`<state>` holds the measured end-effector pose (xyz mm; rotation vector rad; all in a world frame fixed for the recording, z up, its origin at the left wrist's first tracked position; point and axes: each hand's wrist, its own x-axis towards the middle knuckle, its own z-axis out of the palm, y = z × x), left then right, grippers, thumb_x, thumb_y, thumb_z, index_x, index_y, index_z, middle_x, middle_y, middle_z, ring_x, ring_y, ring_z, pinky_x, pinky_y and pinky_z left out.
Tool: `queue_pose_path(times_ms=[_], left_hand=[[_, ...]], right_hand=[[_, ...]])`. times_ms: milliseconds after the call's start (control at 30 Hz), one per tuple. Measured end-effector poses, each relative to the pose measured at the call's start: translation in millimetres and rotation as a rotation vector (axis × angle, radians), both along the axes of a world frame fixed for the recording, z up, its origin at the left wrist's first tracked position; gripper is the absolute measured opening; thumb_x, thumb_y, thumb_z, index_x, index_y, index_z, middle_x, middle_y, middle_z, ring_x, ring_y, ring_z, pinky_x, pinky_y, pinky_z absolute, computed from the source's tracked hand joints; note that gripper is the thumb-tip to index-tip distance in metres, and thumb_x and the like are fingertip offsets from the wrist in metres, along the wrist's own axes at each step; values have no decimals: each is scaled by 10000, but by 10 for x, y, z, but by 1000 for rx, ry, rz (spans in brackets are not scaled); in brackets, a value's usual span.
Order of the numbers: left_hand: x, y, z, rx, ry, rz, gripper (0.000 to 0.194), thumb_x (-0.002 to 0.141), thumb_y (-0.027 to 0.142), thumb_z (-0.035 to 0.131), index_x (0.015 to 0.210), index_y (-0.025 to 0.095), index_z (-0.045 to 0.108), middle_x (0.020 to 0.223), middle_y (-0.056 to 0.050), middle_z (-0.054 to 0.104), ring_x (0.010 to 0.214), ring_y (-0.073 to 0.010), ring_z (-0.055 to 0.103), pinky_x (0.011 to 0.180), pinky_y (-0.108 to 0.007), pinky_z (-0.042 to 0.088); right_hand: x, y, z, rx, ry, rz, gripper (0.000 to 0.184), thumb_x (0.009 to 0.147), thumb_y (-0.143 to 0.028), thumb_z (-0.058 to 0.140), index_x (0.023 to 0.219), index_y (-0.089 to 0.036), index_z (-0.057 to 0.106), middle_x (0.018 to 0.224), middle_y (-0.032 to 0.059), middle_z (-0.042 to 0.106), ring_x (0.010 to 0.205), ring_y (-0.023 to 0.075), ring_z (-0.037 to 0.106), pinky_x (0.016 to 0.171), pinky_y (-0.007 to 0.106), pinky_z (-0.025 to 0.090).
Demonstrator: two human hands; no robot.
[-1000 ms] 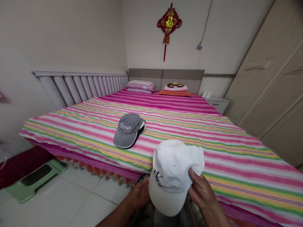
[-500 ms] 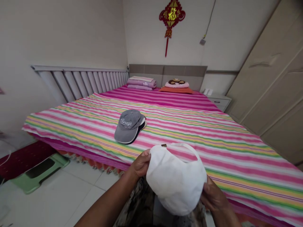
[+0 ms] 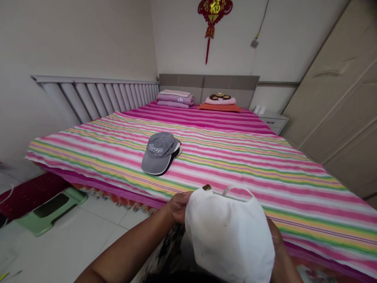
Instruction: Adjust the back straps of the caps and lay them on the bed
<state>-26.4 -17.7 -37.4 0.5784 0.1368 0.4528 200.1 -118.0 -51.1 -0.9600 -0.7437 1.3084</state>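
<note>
A white cap (image 3: 229, 232) is held up close in front of me at the near edge of the bed, its back strap loop and small metal buckle uppermost. My left hand (image 3: 179, 206) grips its left edge, the fingertips partly tucked behind the cloth. On the cap's right side is my right hand (image 3: 273, 232), whose fingers are mostly hidden behind it. Further off on the bed lies a grey cap (image 3: 159, 151) with white lettering, stacked over darker and lighter caps that show at its right side.
A striped sheet (image 3: 118, 145) covers the bed. Folded bedding (image 3: 176, 99) and a pink and orange pile (image 3: 220, 103) rest by the headboard (image 3: 182, 81). A green stool (image 3: 53, 210) stands on the floor at left, and a nightstand (image 3: 273, 120) at right.
The white cap has come nearer and tipped, with its right side swung lower and further right. My right hand has gone further behind it. The grey cap stays put.
</note>
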Motion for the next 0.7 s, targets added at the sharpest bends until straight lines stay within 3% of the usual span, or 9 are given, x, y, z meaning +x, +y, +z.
queue_pose_path(times_ms=[100, 200, 333, 467, 600, 700], left_hand=[[13, 42, -27, 6, 52, -2, 344, 451, 284, 763, 690, 70, 640, 623, -83, 658, 557, -166, 604, 595, -265, 440], [25, 83, -32, 58, 73, -6, 319, 459, 285, 776, 634, 61, 631, 583, -78, 641, 508, -147, 591, 556, -244, 435], [51, 119, 17, 120, 113, 35, 323, 479, 294, 776, 657, 66, 632, 589, -71, 634, 510, -137, 590, 534, -220, 432], [68, 134, 104, 237, 212, 119, 306, 507, 267, 767, 702, 81, 623, 615, -58, 632, 514, -120, 579, 524, -206, 432], [37, 108, 199, 404, 397, 120, 272, 558, 270, 740, 724, 95, 614, 591, -27, 610, 461, -93, 539, 461, -184, 403], [3, 76, 238, 478, 440, 62, 274, 578, 295, 725, 730, 95, 616, 589, -20, 602, 466, -88, 531, 466, -184, 402]], right_hand=[[-38, 15, 54, -36, 111, -22, 302, 473, -435, 753, 678, -229, 670, 527, 47, 673, 677, 311, 657, 783, 459, 467], [-42, 32, 85, -34, 139, 52, 320, 429, -424, 773, 655, -219, 675, 515, 47, 662, 607, 292, 650, 744, 441, 477], [24, 12, 29, -26, 74, 76, 350, 440, -467, 756, 662, -210, 669, 545, 60, 663, 512, 256, 611, 636, 419, 480], [112, -62, -25, -52, 40, 160, 366, 478, -504, 729, 653, -192, 652, 522, 56, 626, 451, 198, 549, 482, 321, 432], [99, -109, 83, -15, -27, 334, 420, 492, -527, 715, 677, -155, 651, 547, 42, 587, 471, 154, 503, 452, 254, 365], [34, -111, 188, 49, -89, 363, 376, 557, -518, 683, 632, -154, 627, 587, 54, 593, 522, 163, 509, 488, 262, 370]])
